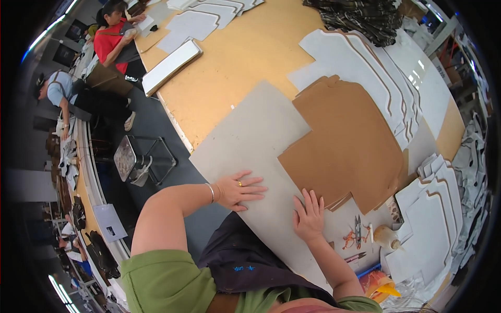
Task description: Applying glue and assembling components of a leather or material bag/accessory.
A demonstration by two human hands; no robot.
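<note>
My left hand [240, 190] lies flat with spread fingers on a large grey board [245, 135] at the table's near edge; a ring and a bracelet show on it. My right hand [309, 215] rests on the same board, fingers stretched out and slightly apart. Just beyond its fingertips is a stack of brown cut pieces [344, 141] with stepped, notched edges. Neither hand grips anything. To the right of my right hand lie small thread snips [358, 231] beside a tangle of orange thread [348, 240], a pen [355, 257] and a squat beige bottle [386, 237].
White cut panels with brown edging [365, 68] lie behind the brown stack, and more white panels [428, 224] at the right. Dark bundled material [357, 18] is at the far right. A stool [143, 156] stands left on the floor. Two people work at the far left.
</note>
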